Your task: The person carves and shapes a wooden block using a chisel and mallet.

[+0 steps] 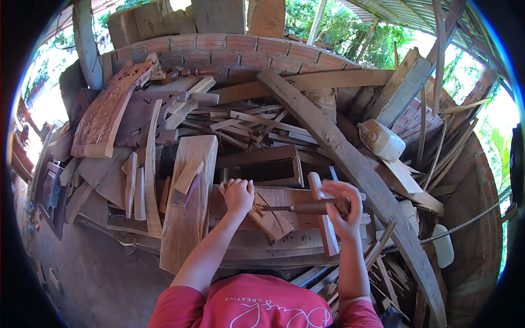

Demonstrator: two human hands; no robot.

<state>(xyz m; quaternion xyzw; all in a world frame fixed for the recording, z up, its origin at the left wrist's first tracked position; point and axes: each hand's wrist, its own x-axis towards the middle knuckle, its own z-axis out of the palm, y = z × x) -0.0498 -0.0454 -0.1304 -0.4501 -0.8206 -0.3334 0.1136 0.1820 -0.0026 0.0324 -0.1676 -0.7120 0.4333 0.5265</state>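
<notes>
My right hand (pixel 345 208) is curled round the butt end of a chisel (pixel 311 207) with a brown wooden handle. Its thin dark blade points left, and the tip meets a roughly cut spot with shavings on a small wooden block (pixel 273 223). The block lies slanted on a wider plank. My left hand (pixel 238 195) is closed at the block's left end, beside the blade tip; its fingertips are partly hidden. A narrow pale-edged wood strip (pixel 324 218) lies crosswise under the chisel handle.
A thick board (pixel 188 218) with small offcuts on it lies left of my left hand. A long beam (pixel 350 147) slants down the right side. Behind are a wooden box frame (pixel 298 169), scrap sticks (pixel 257 123), carved panels (pixel 109 112), a plastic jug (pixel 381 139) and a brick wall (pixel 229 49).
</notes>
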